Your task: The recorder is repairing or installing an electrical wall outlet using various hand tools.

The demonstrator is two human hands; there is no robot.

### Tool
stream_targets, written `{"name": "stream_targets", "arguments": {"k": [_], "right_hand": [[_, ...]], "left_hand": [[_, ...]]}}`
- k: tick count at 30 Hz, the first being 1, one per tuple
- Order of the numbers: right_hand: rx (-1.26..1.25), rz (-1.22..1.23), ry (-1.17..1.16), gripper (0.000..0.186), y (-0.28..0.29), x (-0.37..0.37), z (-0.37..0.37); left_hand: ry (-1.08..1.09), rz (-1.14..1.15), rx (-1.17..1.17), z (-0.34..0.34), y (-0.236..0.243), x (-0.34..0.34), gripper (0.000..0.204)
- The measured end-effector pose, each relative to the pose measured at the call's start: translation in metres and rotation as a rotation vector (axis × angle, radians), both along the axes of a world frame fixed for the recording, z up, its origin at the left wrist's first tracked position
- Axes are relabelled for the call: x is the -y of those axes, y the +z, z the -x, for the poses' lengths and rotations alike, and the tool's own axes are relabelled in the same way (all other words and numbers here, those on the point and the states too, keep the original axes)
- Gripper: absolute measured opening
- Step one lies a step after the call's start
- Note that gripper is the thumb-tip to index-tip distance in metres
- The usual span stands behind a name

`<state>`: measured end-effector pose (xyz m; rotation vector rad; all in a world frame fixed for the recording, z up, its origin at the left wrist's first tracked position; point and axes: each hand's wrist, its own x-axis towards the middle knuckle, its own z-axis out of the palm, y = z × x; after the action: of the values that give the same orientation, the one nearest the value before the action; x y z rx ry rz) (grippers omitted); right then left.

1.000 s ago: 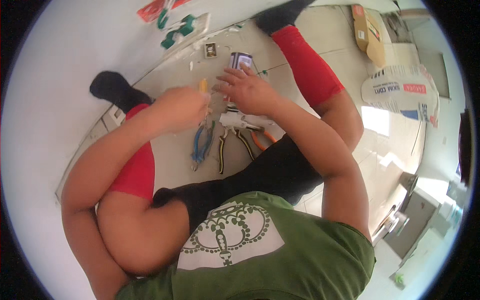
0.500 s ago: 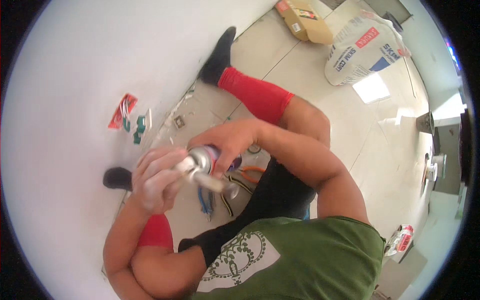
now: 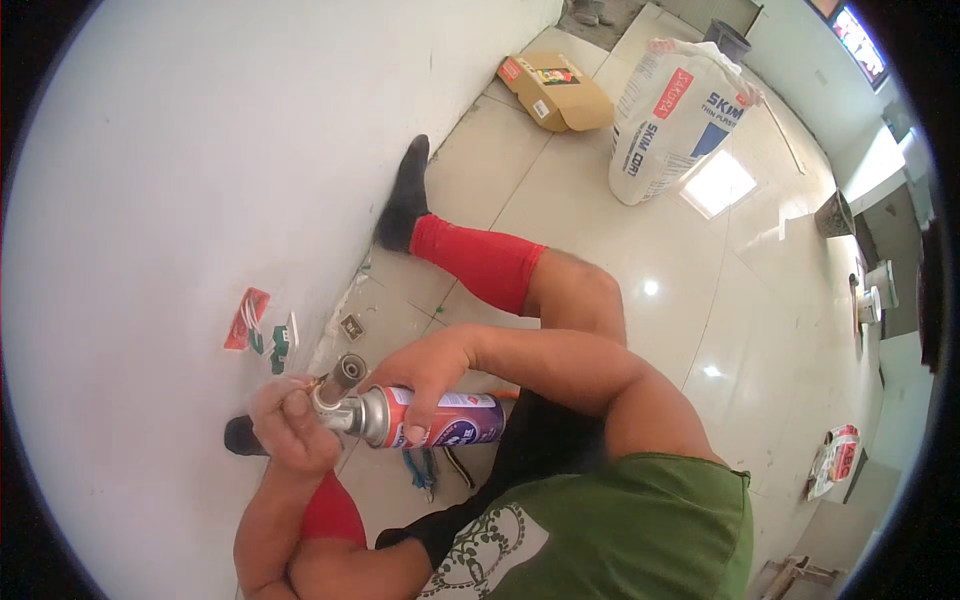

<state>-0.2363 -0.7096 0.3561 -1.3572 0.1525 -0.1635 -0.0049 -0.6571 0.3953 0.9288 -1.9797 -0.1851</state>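
A gas canister [image 3: 470, 418] with a red and purple label lies on its side in the air, a blowtorch head [image 3: 345, 377] fitted on its metal neck. My right hand [image 3: 428, 368] is closed round the canister from above. At the other end, my left hand [image 3: 292, 424] grips the blowtorch head, its fingertips close behind the nozzle. The nozzle's round mouth points up, toward the wall's electrical box opening [image 3: 258, 322], where white wires and green parts show. No flame is visible.
Blue-handled pliers [image 3: 421, 472] lie on the tiles beneath the canister. A small square metal piece [image 3: 352, 327] sits by the wall. Farther off are a cardboard box [image 3: 557, 95], a white sack [image 3: 655, 140] and a dark bucket [image 3: 834, 215]. My outstretched leg [image 3: 480, 262] flanks the wall.
The canister has turned, so the nozzle has swung from pointing toward me to pointing up and away. Both hands keep their hold. The whole view has shifted.
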Motion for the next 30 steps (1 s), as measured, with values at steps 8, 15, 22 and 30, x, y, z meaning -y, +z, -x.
{"name": "stream_targets", "arguments": {"k": [8,15,22,30], "right_hand": [[-0.01,0.241,0.069,0.072,0.006,-0.005,0.004],[0.358,0.363,-0.284,0.076,0.013,-0.014,-0.012],[0.357,0.485,-0.476,0.08,0.019,-0.015,-0.002],[0.221,0.16,-0.891,0.08,0.04,0.016,0.037]], "left_hand": [[0.295,-0.014,-0.491,-0.025,0.04,0.015,0.023],[0.262,-0.183,0.127,-0.003,0.036,0.007,0.022],[0.159,-0.137,-0.029,0.024,0.043,0.017,0.016],[0.113,-0.173,-0.555,-0.001,0.043,0.025,0.014]]}}
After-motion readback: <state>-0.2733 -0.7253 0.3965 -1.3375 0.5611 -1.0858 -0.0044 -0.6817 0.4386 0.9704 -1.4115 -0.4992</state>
